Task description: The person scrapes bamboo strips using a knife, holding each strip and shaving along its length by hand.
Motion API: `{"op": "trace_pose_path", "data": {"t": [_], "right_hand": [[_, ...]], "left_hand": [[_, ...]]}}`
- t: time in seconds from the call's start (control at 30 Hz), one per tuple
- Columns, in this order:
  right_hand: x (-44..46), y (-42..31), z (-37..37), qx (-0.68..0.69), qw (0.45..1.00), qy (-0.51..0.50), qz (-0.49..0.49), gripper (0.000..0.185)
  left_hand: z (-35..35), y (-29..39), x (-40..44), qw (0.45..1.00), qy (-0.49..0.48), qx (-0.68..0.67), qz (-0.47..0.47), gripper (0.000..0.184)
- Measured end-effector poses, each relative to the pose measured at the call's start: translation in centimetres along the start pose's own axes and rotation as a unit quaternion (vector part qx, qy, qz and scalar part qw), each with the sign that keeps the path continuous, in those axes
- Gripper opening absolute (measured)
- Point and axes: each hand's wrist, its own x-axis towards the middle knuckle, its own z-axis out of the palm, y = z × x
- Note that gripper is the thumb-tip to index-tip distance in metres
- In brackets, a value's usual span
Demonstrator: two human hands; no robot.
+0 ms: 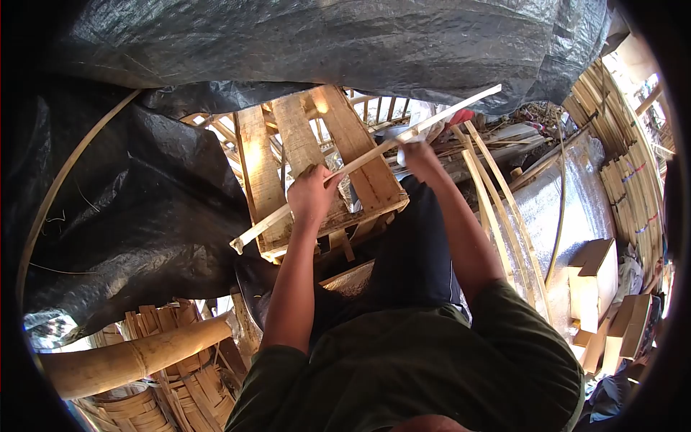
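Note:
A long pale bamboo strip [367, 155] runs diagonally in front of me, from its lower left end to its raised right end. My left hand [312, 193] is closed round the strip left of its middle. Farther right, my right hand [421, 160] is closed at the strip, its fingers blurred; a pale grey thing that I cannot make out shows beside it. Beneath both hands stands a wooden slatted bench [360, 169] with wide planks, close to my knees.
Black plastic sheeting [122, 209] hangs left and above. A thick bamboo pole [144, 358] lies at the lower left by woven baskets [191, 396]. Long strips [504, 209] lean right of my arm. Cardboard boxes [594, 281] and bundled slats [633, 187] stand far right.

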Motion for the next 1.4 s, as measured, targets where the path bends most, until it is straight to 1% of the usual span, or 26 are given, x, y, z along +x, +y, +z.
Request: {"op": "trace_pose_path", "data": {"t": [0.03, 0.07, 0.1, 0.17, 0.2, 0.23, 0.3, 0.33, 0.37, 0.43, 0.5, 0.53, 0.57, 0.63, 0.67, 0.7, 0.77, 0.93, 0.97, 1.03, 1.07, 1.1, 1.17, 1.2, 1.33, 1.4], "right_hand": [[1.5, 1.7, -0.4, 0.006, 0.997, 0.072, -0.014, 0.049], [2.2, 3.2, -0.2, -0.062, 0.984, 0.161, -0.052, 0.052], [1.5, 2.7, 0.4, -0.062, 0.984, 0.161, -0.053, 0.052], [-0.5, 1.2, 2.0, -0.032, 0.997, 0.038, -0.063, 0.057], [1.0, 2.7, 2.0, -0.127, 0.973, 0.105, -0.162, 0.057], [6.2, 8.2, 3.1, -0.23, 0.939, 0.114, -0.23, 0.056], [3.8, 3.0, -1.0, -0.203, 0.977, 0.044, -0.046, 0.043], [5.5, 5.8, 1.3, -0.227, 0.958, 0.122, -0.122, 0.044], [7.5, 8.8, 3.7, -0.299, 0.915, 0.117, -0.244, 0.043], [3.8, 4.1, 3.1, -0.269, 0.943, 0.1, -0.17, 0.04], [2.5, 1.5, 1.0, -0.174, 0.983, 0.034, -0.04, 0.04], [6.5, 7.3, 1.9, -0.273, 0.938, 0.084, -0.196, 0.044], [5.0, 5.8, 2.7, -0.274, 0.937, 0.084, -0.2, 0.044], [0.2, 1.5, 4.8, -0.142, 0.966, 0.128, -0.172, 0.054], [0.6, 1.9, 5.4, -0.151, 0.975, 0.079, -0.143, 0.054], [1.3, 2.5, 4.6, -0.15, 0.975, 0.079, -0.141, 0.054], [3.4, 3.5, 2.1, -0.283, 0.952, 0.053, -0.101, 0.046], [0.1, 3.5, 5.1, -0.158, 0.948, 0.176, -0.215, 0.047], [0.4, 3.6, 4.7, -0.159, 0.948, 0.177, -0.213, 0.047], [1.6, 4.2, 2.2, -0.192, 0.968, 0.119, -0.108, 0.047], [1.8, 4.2, 0.5, -0.166, 0.972, 0.138, -0.092, 0.05], [1.6, 3.8, -0.7, -0.137, 0.979, 0.149, -0.029, 0.053], [2.2, 4.8, 0.6, -0.071, 0.981, 0.179, -0.011, 0.056], [1.9, 4.9, 0.8, -0.104, 0.971, 0.205, -0.07, 0.056], [0.9, 4.6, 0.3, -0.068, 0.974, 0.194, -0.098, 0.053], [-0.3, 3.0, 0.2, -0.01, 0.987, 0.152, -0.041, 0.049]], "left_hand": [[0.0, 0.0, -0.1, 1.0, 0.0, -0.001, -0.001, 0.029], [0.0, 0.0, -0.1, 1.0, 0.005, 0.001, 0.009, 0.029], [0.0, 0.0, -0.1, 1.0, 0.011, 0.003, 0.02, 0.029], [0.1, -0.1, 0.1, 1.0, 0.014, 0.004, 0.025, 0.029], [0.2, -0.1, -0.1, 1.0, 0.014, 0.006, 0.027, 0.03], [0.3, -0.2, -0.3, 1.0, 0.013, 0.004, 0.027, 0.03], [0.4, -0.3, -0.2, 0.998, 0.019, 0.003, 0.053, 0.03], [0.4, -0.3, -0.2, 0.998, 0.02, 0.003, 0.055, 0.03], [0.3, -0.3, -0.2, 0.999, 0.012, 0.003, 0.05, 0.03], [0.4, -0.4, -0.2, 0.999, 0.003, 0.002, 0.047, 0.03], [0.7, -0.6, -0.3, 0.998, 0.022, 0.008, 0.063, 0.031], [0.6, -0.6, -0.1, 0.998, 0.027, 0.007, 0.061, 0.031], [0.5, -0.6, -0.1, 0.998, 0.024, 0.01, 0.057, 0.031], [0.5, -0.5, 0.0, 0.998, 0.022, 0.013, 0.053, 0.031], [0.5, -0.6, 0.0, 0.999, 0.017, 0.007, 0.047, 0.031], [0.5, -0.6, -0.1, 0.999, 0.011, 0.0, 0.043, 0.03], [0.5, -0.5, -0.2, 0.999, 0.012, -0.007, 0.039, 0.029], [0.5, -0.6, 0.0, 1.0, 0.006, -0.004, 0.026, 0.033], [0.5, -0.7, -0.1, 0.999, 0.017, -0.004, 0.037, 0.032], [0.4, -0.4, -0.2, 0.998, 0.032, -0.009, 0.044, 0.032], [0.2, -0.2, -0.2, 1.0, 0.017, -0.008, 0.02, 0.031], [0.1, -0.1, -0.2, 1.0, 0.002, -0.008, -0.004, 0.03], [0.0, -0.2, -0.2, 1.0, 0.014, -0.02, 0.002, 0.03], [0.0, -0.4, -0.2, 0.999, 0.017, -0.03, 0.008, 0.03], [1.1, -1.2, -0.2, 0.999, 0.038, -0.029, 0.017, 0.034], [1.0, -1.2, -0.3, 0.998, 0.042, -0.034, 0.02, 0.032]]}}
